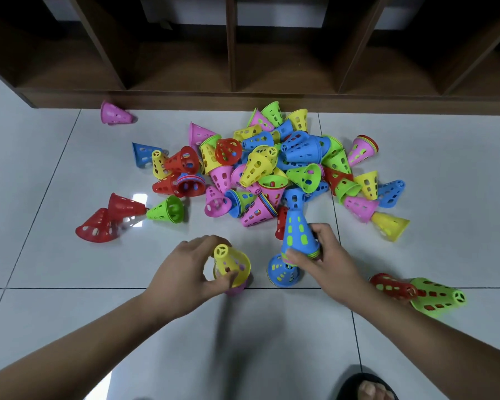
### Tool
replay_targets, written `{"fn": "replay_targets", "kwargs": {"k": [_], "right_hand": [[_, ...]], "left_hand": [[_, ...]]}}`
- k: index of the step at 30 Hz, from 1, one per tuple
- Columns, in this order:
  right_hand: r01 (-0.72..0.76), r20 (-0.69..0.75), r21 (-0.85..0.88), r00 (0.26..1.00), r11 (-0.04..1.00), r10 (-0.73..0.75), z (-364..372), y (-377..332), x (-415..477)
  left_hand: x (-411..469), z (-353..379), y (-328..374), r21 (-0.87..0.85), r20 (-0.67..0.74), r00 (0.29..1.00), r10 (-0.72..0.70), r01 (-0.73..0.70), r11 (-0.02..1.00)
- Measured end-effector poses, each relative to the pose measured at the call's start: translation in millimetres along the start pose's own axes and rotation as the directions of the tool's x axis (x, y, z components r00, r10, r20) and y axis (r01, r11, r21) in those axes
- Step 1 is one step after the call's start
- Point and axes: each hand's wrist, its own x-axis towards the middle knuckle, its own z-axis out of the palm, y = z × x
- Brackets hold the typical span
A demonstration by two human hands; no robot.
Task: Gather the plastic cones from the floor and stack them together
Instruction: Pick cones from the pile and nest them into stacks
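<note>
The left hand curls its fingers and thumb round a yellow cone, which sits over a pink cone on the floor. The right hand grips the wide end of a blue stack, tilted, just above a blue cone. The pile of cones lies near the far edge, before the shelf.
</note>
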Motion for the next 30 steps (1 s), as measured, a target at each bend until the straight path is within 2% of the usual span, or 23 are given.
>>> {"fn": "replay_targets", "kwargs": {"k": [7,14,21,24,27,30], "right_hand": [[0.070,-0.007,-0.207,0.997,0.976,-0.073,15,22,-13],[0.083,0.058,-0.377,0.996,0.923,-0.066,18,35,-11],[0.137,0.137,-0.456,0.987,0.880,-0.082,15,56,-6],[0.143,0.177,-0.499,0.982,0.855,-0.061,9,51,2],[0.197,0.278,-0.555,0.960,0.808,-0.043,-6,45,12],[0.241,0.315,-0.600,0.948,0.763,-0.052,-23,40,23]], "left_hand": [[2,33,-17,0.151,0.143,0.989,0.047,-0.068,0.986],[1,52,-36,0.218,0.246,0.969,0.023,-0.078,0.973],[1,58,-41,0.172,0.228,0.973,0.031,-0.072,0.982],[0,49,-42,0.098,0.248,0.968,0.046,-0.072,0.993],[-3,32,-45,-0.002,0.179,0.984,0.007,-0.006,1.000],[5,13,-58,-0.003,0.069,0.997,-0.036,0.037,0.999]]}}
